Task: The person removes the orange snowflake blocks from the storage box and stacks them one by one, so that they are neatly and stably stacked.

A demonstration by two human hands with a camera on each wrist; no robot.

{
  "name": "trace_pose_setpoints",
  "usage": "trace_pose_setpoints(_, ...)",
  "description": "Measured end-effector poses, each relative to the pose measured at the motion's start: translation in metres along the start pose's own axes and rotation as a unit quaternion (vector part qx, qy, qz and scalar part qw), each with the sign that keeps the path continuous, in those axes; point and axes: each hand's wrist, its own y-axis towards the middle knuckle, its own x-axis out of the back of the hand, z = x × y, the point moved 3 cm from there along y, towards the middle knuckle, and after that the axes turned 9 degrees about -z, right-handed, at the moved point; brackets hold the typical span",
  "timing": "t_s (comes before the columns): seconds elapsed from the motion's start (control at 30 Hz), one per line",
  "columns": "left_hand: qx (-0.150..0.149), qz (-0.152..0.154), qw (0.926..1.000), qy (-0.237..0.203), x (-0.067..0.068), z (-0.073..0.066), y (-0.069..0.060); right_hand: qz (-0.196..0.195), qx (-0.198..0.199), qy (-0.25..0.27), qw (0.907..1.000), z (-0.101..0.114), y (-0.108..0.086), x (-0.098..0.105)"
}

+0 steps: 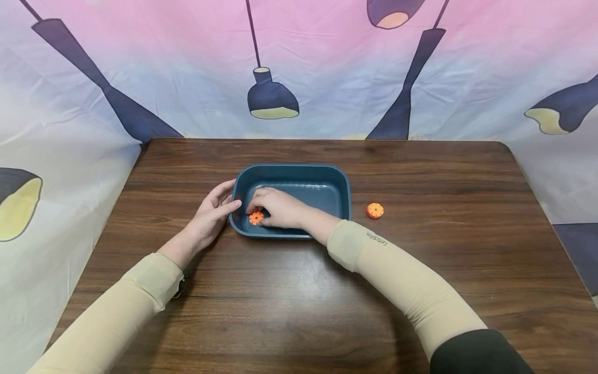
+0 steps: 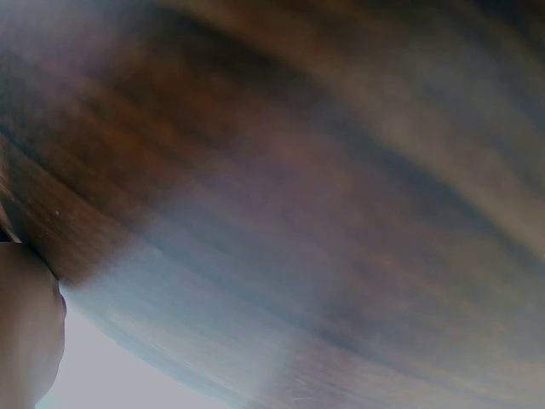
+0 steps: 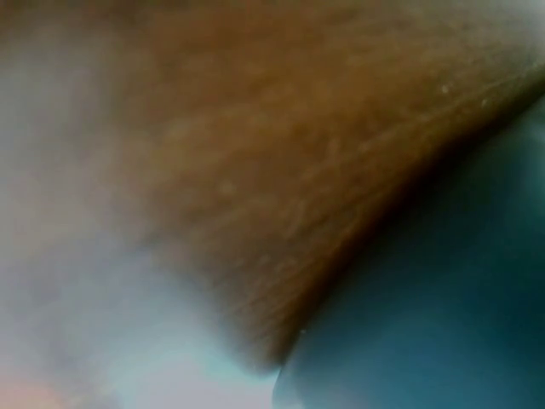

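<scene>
A dark teal rectangular basin [image 1: 322, 195] with rounded corners stands on the wooden table. At its left end my left hand [image 1: 212, 215] grips the wall, thumb on the rim and fingers along the outside. My right hand [image 1: 282, 209] reaches down into the basin's left part. Its thumb and fingers pinch an orange scalloped disc [image 1: 256, 217] with a small dark centre, low at the basin floor. The left wrist view holds mostly blurred table and a bit of the left hand [image 2: 30, 328]. Blurred table and the basin's teal side [image 3: 443, 298] fill the right wrist view.
Right of the basin, another orange scalloped disc [image 1: 375, 210] lies on the table [image 1: 289, 301], looking thick or stacked. A patterned cloth [image 1: 210, 104] hangs behind the table's back edge.
</scene>
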Motion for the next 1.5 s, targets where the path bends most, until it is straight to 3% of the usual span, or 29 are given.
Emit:
trace_pose_setpoints(0.5,0.004,-0.009,0.9999,0.009,0.0,-0.001,-0.002,-0.016,-0.027,0.011,0.9994,0.0,-0.008,0.009)
trace_pose_setpoints(0.8,0.004,-0.008,0.9999,0.006,0.0,0.001,0.0,-0.035,-0.048,0.068,0.9959,-0.009,-0.018,0.026)
trace_pose_setpoints(1.03,0.002,-0.006,1.0,0.006,0.0,0.0,-0.001,-0.05,-0.049,0.085,0.994,-0.019,-0.035,0.049)
trace_pose_setpoints(1.5,0.012,-0.012,0.9998,0.011,0.0,-0.003,-0.002,-0.112,-0.063,0.107,0.9858,-0.037,-0.085,0.101)
